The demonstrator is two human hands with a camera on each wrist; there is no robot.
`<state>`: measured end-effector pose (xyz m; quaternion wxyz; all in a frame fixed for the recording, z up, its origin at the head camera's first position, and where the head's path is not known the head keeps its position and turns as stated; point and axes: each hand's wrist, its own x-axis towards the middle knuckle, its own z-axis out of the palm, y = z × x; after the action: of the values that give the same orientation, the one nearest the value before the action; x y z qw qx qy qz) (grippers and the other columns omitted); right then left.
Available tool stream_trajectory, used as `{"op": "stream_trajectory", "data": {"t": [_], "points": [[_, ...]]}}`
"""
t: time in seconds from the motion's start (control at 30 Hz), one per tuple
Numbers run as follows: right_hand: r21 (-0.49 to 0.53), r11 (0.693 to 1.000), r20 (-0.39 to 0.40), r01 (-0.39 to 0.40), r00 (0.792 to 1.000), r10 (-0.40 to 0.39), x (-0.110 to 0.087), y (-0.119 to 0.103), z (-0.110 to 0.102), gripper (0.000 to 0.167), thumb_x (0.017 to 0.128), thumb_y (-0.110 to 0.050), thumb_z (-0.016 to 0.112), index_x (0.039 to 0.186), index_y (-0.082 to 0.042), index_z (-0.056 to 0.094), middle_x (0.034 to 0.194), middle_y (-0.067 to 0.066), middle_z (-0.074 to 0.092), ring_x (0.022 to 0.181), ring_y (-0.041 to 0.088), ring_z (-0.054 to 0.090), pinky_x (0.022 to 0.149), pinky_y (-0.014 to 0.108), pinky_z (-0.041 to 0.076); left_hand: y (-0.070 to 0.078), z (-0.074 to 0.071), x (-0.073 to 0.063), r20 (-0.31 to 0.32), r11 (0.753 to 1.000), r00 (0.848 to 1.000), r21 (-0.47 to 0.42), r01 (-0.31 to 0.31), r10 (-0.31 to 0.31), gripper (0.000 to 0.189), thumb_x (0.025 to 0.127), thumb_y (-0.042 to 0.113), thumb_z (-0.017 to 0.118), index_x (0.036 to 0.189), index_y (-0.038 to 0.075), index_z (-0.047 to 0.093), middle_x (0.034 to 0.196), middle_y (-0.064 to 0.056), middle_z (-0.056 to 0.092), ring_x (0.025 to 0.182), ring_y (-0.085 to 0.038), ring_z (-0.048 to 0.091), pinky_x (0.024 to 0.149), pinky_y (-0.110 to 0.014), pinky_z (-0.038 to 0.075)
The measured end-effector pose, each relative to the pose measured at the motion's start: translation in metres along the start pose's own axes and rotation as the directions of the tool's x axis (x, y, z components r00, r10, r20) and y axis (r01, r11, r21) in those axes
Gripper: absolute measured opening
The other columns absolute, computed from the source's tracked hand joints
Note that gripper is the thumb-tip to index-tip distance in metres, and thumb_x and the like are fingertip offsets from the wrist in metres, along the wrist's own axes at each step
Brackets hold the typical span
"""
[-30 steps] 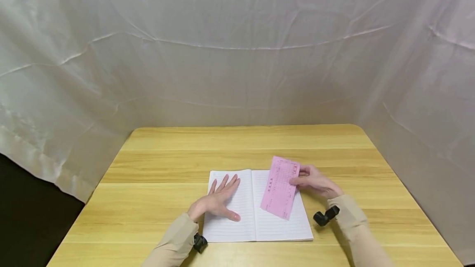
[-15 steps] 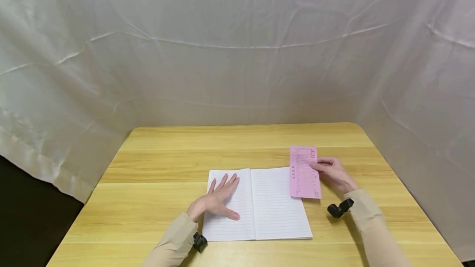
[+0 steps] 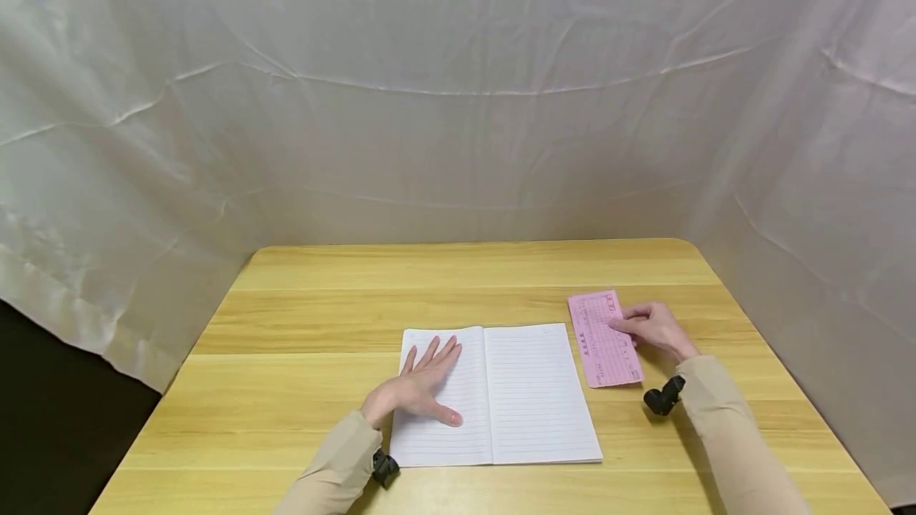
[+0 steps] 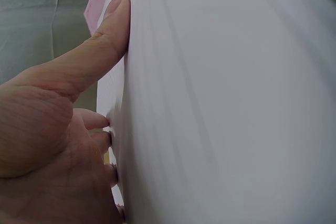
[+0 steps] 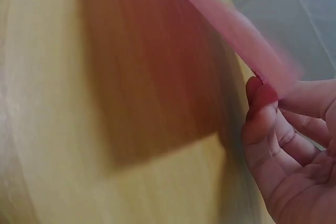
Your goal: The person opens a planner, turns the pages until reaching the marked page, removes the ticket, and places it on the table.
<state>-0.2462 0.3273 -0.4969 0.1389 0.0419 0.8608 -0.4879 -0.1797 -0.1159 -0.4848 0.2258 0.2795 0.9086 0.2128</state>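
Note:
An open lined notebook [image 3: 537,396] lies flat, its fold running away from the person. On its left page rests the left hand [image 3: 417,392], fingers spread and straight; in the left wrist view the thumb [image 4: 113,22] and fingertips touch the paper. The right hand [image 3: 654,328] pinches a pink printed slip [image 3: 601,340] by its right edge, thumb on top. The slip is tilted, just right of the notebook. In the right wrist view the pink slip [image 5: 231,24] stands above the table and casts a shadow on the wood.
The wooden table [image 3: 322,308] carries the notebook near its front. A pale grey cloth [image 3: 458,141] hangs behind and on both sides. Black wrist cameras are strapped at both sleeves.
The right hand has carried the pink slip rightward from over the notebook's right page to beside it, and the slip has turned. The left hand stays put.

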Motion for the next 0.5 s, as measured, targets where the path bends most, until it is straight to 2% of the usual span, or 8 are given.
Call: {"op": "stream_trajectory", "data": {"t": [0.17,0.33,0.5], "points": [[-0.038,0.999,-0.042,0.0,0.999,-0.001,0.0001,0.0011,0.0035,0.035,0.09,-0.022,0.076,0.107,0.008,0.068,0.075,-0.005,0.071,0.067,0.009,0.062,0.059,0.024,0.052,0.0006,0.0001,-0.0002,0.005,1.0,1.0,0.004,0.001,-0.001,0.117,0.081,0.045,0.081,0.161,0.0,0.007,0.171,-0.017,-0.002,0.158,-0.04,-0.006,0.124,-0.067,-0.007],[-0.106,0.994,-0.082,0.011,0.996,-0.019,-0.0028,-0.0013,0.0065,0.033,0.088,-0.021,0.078,0.101,0.008,0.068,0.074,-0.002,0.071,0.068,0.01,0.062,0.06,0.024,0.052,0.0014,-0.0002,-0.0006,0.01,1.0,1.0,0.011,0.003,-0.003,0.117,0.081,0.045,0.081,0.161,0.0,0.007,0.171,-0.017,-0.002,0.158,-0.041,-0.006,0.124,-0.067,-0.007],[-0.191,0.982,-0.133,-0.003,0.991,-0.023,-0.0051,-0.0041,0.0069,0.041,0.085,-0.023,0.08,0.105,0.009,0.065,0.082,0.009,0.069,0.072,0.015,0.061,0.063,0.025,0.049,0.0028,-0.0001,-0.0011,0.006,1.0,1.0,0.011,0.007,-0.007,0.117,0.081,0.045,0.081,0.161,0.001,0.008,0.171,-0.016,-0.001,0.158,-0.041,-0.005,0.124,-0.067,-0.007]]}}
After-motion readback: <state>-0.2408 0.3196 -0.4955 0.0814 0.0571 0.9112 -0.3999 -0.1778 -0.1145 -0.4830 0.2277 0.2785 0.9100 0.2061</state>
